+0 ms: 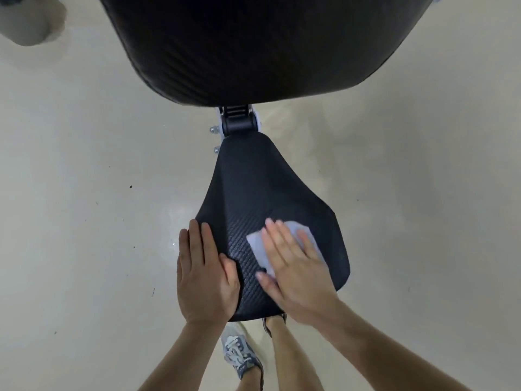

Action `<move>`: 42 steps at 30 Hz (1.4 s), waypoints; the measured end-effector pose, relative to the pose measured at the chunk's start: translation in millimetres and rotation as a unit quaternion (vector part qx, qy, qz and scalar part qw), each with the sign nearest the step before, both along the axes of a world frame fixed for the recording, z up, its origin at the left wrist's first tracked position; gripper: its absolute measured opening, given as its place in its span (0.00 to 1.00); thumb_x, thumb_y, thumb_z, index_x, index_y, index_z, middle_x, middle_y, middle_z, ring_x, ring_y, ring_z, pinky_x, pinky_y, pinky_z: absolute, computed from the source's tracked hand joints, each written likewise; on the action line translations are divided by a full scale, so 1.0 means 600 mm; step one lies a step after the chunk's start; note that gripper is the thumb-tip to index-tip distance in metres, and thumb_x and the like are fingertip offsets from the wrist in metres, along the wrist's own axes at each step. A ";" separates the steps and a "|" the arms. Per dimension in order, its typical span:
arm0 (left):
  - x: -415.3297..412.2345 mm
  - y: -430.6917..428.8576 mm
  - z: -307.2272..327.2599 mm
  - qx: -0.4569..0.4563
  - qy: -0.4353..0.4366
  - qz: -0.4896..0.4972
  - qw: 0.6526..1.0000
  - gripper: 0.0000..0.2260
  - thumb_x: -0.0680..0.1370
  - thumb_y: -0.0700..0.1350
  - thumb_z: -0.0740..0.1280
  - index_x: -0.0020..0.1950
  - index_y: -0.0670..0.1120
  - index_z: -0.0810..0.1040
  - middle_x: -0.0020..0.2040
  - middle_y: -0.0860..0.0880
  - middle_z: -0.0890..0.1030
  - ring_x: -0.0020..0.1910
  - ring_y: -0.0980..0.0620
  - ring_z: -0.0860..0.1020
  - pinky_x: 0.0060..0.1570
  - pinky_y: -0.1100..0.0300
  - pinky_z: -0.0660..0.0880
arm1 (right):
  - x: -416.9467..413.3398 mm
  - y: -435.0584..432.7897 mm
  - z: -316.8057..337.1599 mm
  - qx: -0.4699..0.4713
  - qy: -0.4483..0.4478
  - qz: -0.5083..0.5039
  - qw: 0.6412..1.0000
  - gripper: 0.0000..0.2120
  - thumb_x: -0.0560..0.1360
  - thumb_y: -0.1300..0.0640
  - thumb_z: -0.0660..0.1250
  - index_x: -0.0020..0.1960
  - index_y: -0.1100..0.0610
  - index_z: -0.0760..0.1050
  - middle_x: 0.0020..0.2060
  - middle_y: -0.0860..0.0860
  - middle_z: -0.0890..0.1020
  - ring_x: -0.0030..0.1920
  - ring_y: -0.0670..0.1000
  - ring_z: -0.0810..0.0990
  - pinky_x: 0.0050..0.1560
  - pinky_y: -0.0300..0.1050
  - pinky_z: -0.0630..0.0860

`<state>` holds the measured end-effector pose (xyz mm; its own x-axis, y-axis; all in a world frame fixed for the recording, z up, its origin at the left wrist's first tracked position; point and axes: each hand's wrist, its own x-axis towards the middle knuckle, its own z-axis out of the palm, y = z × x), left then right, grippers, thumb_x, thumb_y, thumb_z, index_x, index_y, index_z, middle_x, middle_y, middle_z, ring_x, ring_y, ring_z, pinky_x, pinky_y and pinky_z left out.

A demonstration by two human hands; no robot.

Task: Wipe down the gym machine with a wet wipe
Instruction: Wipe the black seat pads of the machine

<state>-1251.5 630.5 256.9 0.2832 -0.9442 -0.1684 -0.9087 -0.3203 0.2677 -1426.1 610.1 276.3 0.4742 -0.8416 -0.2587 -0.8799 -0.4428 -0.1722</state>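
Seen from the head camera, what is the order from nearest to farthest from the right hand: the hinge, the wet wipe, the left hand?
1. Wet wipe: pressed flat under the right hand on the seat pad.
2. Left hand: on the seat pad's left edge.
3. Hinge: at the seat pad's narrow far end.

Gym, by look of it: padded black seat [253,193] and big back pad [253,46] showing carbon-weave cover, hinge [238,125] with bolts joining them; pale glossy floor [84,165] spreading below; person wearing sneaker [239,354], standing by seat.
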 end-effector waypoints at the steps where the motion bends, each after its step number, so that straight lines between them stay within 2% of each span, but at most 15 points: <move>1: -0.001 -0.001 0.001 0.000 0.003 0.001 1.000 0.27 0.79 0.47 0.50 0.75 0.37 0.63 0.75 0.39 0.65 0.75 0.38 0.61 0.71 0.47 0.62 | -0.023 0.023 0.006 0.016 0.000 0.046 0.999 0.32 0.80 0.40 0.49 0.78 0.57 0.57 0.78 0.53 0.57 0.78 0.51 0.55 0.76 0.55 0.55; 3: -0.003 -0.003 0.002 -0.001 0.006 0.002 1.000 0.26 0.79 0.47 0.50 0.75 0.37 0.64 0.75 0.39 0.65 0.75 0.38 0.62 0.71 0.47 0.63 | -0.068 -0.014 -0.012 0.014 0.003 0.075 0.997 0.33 0.81 0.39 0.47 0.78 0.59 0.58 0.78 0.55 0.59 0.78 0.53 0.57 0.74 0.57 0.58; 7: 0.000 -0.004 -0.003 -0.005 -0.002 -0.001 1.000 0.26 0.79 0.48 0.50 0.75 0.38 0.65 0.75 0.40 0.66 0.75 0.38 0.62 0.71 0.48 0.62 | -0.096 -0.165 -0.037 0.110 -0.041 -0.248 0.962 0.32 0.83 0.43 0.47 0.79 0.60 0.47 0.80 0.54 0.48 0.79 0.52 0.45 0.78 0.52 0.49; 9: 0.000 -0.003 -0.004 -0.006 0.000 0.000 1.000 0.26 0.79 0.48 0.50 0.75 0.38 0.65 0.75 0.40 0.65 0.75 0.38 0.62 0.71 0.47 0.63 | -0.079 -0.124 -0.035 0.092 -0.034 -0.296 0.950 0.30 0.83 0.45 0.47 0.79 0.62 0.49 0.79 0.56 0.50 0.79 0.53 0.47 0.78 0.51 0.51; 13: -0.003 -0.002 -0.001 0.003 0.008 0.007 1.000 0.26 0.79 0.48 0.50 0.75 0.38 0.64 0.76 0.40 0.65 0.75 0.39 0.61 0.70 0.45 0.66 | -0.010 0.058 0.000 0.000 -0.014 -0.172 0.985 0.30 0.81 0.47 0.49 0.77 0.63 0.58 0.77 0.59 0.60 0.78 0.56 0.57 0.75 0.58 0.58; 18: -0.003 -0.003 -0.003 -0.015 0.044 0.016 0.999 0.26 0.79 0.48 0.49 0.75 0.40 0.65 0.76 0.42 0.65 0.76 0.41 0.61 0.68 0.44 0.70 | 0.064 -0.086 -0.024 -0.004 -0.005 -0.066 0.998 0.33 0.81 0.40 0.46 0.79 0.58 0.55 0.79 0.53 0.56 0.78 0.51 0.54 0.78 0.54 0.49; 22: 0.003 -0.002 0.003 -0.032 0.092 0.041 0.994 0.26 0.79 0.49 0.48 0.74 0.44 0.68 0.75 0.46 0.67 0.76 0.44 0.62 0.57 0.43 0.78 | -0.012 -0.105 -0.032 -0.013 0.043 -0.142 0.989 0.32 0.81 0.41 0.44 0.79 0.58 0.52 0.78 0.55 0.57 0.78 0.53 0.56 0.76 0.56 0.58; 24: 0.007 0.002 0.001 -0.060 0.108 0.038 0.992 0.25 0.79 0.49 0.48 0.73 0.44 0.70 0.75 0.47 0.68 0.76 0.45 0.62 0.57 0.49 0.75 | -0.027 -0.033 -0.010 -0.007 0.047 -0.208 0.977 0.32 0.81 0.43 0.46 0.79 0.59 0.54 0.78 0.57 0.59 0.77 0.56 0.58 0.74 0.58 0.61; 26: 0.008 0.001 0.003 -0.077 0.161 0.072 0.981 0.23 0.79 0.46 0.50 0.72 0.47 0.71 0.75 0.53 0.67 0.76 0.50 0.61 0.63 0.56 0.67 | 0.022 0.038 0.002 0.015 0.043 -0.177 0.983 0.32 0.80 0.43 0.48 0.78 0.61 0.56 0.78 0.57 0.59 0.77 0.55 0.58 0.74 0.58 0.59; 29: 0.027 -0.007 0.030 -0.052 0.267 0.165 0.948 0.20 0.80 0.37 0.57 0.69 0.50 0.76 0.70 0.62 0.66 0.75 0.57 0.62 0.70 0.62 0.60 | 0.137 0.065 0.005 0.055 -0.021 -0.039 0.997 0.35 0.77 0.43 0.51 0.79 0.60 0.54 0.79 0.56 0.55 0.79 0.53 0.50 0.76 0.57 0.49; 31: 0.040 -0.004 0.062 -0.093 0.242 0.193 0.946 0.17 0.80 0.37 0.59 0.63 0.49 0.80 0.68 0.59 0.72 0.72 0.57 0.67 0.68 0.62 0.63 | 0.176 0.029 0.017 0.135 -0.085 0.010 0.987 0.37 0.77 0.44 0.55 0.80 0.57 0.47 0.80 0.53 0.46 0.79 0.51 0.39 0.77 0.57 0.43; 33: 0.037 0.006 0.089 -0.186 0.227 0.176 0.939 0.15 0.78 0.39 0.59 0.58 0.47 0.82 0.62 0.56 0.79 0.65 0.56 0.75 0.61 0.62 0.71 | 0.162 -0.011 0.038 0.259 -0.182 -0.015 0.949 0.35 0.78 0.51 0.62 0.80 0.56 0.50 0.80 0.49 0.45 0.79 0.47 0.40 0.78 0.51 0.44; 35: 0.012 0.012 0.088 -0.171 0.260 0.087 0.946 0.16 0.77 0.41 0.58 0.58 0.48 0.81 0.59 0.57 0.80 0.59 0.58 0.77 0.57 0.62 0.74 | 0.119 -0.030 0.062 0.318 -0.298 -0.106 0.894 0.28 0.77 0.61 0.64 0.76 0.57 0.63 0.79 0.46 0.53 0.78 0.43 0.49 0.77 0.42 0.51; 38: -0.038 0.027 0.048 -0.035 0.159 -0.050 0.985 0.21 0.81 0.49 0.54 0.72 0.47 0.71 0.71 0.52 0.73 0.71 0.54 0.68 0.68 0.53 0.68 | 0.041 -0.031 0.051 0.147 -0.303 -0.206 0.919 0.23 0.75 0.61 0.61 0.71 0.57 0.72 0.75 0.50 0.66 0.76 0.48 0.61 0.76 0.42 0.57; 42: -0.009 0.017 0.007 0.021 0.009 -0.051 0.998 0.28 0.81 0.56 0.51 0.79 0.43 0.58 0.78 0.44 0.62 0.77 0.46 0.60 0.73 0.47 0.61 | -0.009 -0.036 0.000 0.004 -0.086 -0.206 0.975 0.24 0.80 0.52 0.49 0.74 0.56 0.67 0.75 0.54 0.66 0.76 0.54 0.62 0.75 0.57 0.60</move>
<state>-1257.0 640.6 261.1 0.1826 -0.9600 -0.2122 -0.9321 -0.2377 0.2733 -1431.5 588.4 276.5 0.1333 -0.9681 -0.2122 -0.9407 -0.0562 -0.3345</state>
